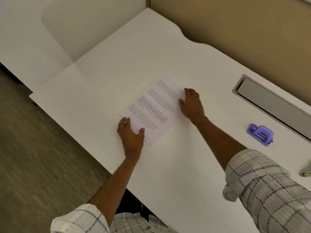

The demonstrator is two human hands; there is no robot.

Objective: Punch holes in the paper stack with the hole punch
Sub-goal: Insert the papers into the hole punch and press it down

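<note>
Left hand (131, 135) lay flat on the near left corner of the paper stack (152, 110), fingers spread loosely, thumb on the printed sheet, the other fingertips at the stack's left edge. Nothing clamped; the hand pressed or steadied rather than gripped. Right hand (191, 103) sat at the far right edge of the same stack, fingers apart and curled a little over the edge, palm on the desk (117, 68) just beside the paper. Also holding nothing closed. Both sleeves were plaid, rolled up the forearms.

The stack lay between the two hands, turned at an angle to the desk's front edge, printed text facing up, a few lines in bold near the middle.

Hole punch (260, 134), purple, stood on the desk well apart from the paper, off to the right of the right forearm, untouched by either hand. Behind it ran a grey recessed tray (269, 100) set into the desk top. A small metal object (306, 171) showed at the right border, too cut off to identify.

Beyond the desk's left edge, wood-grain floor (33, 157)
</note>
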